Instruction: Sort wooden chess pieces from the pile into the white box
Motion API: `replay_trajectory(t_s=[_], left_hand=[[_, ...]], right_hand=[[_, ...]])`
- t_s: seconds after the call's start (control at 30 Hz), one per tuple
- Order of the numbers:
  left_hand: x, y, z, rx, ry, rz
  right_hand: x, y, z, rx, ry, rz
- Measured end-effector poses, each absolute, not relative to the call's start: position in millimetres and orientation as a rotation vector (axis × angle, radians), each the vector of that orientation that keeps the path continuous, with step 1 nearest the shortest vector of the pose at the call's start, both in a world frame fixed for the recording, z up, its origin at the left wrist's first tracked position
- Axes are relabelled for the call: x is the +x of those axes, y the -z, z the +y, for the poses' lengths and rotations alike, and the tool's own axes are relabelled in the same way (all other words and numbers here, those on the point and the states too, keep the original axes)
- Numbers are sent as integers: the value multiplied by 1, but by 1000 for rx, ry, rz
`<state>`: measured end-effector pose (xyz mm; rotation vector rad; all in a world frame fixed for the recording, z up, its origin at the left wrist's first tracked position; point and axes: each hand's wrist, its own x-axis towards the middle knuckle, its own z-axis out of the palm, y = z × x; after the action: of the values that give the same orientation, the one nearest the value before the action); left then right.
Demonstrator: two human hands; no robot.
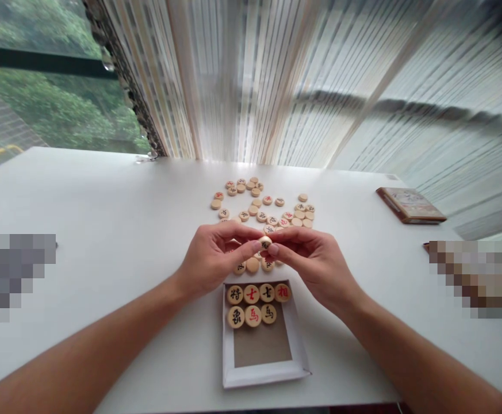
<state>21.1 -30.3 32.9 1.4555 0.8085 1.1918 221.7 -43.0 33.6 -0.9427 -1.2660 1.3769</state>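
Between the fingertips of my left hand (216,253) and my right hand (313,259) is one round wooden Chinese chess piece (265,244) with a black character. Both hands pinch it, raised over the loose pieces. Just below them lies a shallow white box (265,376) with a grey-brown bottom. Two rows of pieces lie face up at its far end, among them a black piece (236,295), a red piece (282,292) and, in the nearer row, another red piece (253,315). My hands hide part of the scattered pieces behind them.
Many loose chess pieces (253,211) spread over the white table (147,201) beyond my hands, some face up and some blank side up. A flat brown-edged box (410,205) lies at the far right. A curtain (233,80) hangs behind the table's far edge.
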Motion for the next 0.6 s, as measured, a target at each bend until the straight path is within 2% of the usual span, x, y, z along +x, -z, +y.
replay_trajectory(t_s=[0.6], left_hand=[[24,-32,-32,1456,-1234,751]], right_hand=[[221,-31,-44,-953,-1396,-1211]])
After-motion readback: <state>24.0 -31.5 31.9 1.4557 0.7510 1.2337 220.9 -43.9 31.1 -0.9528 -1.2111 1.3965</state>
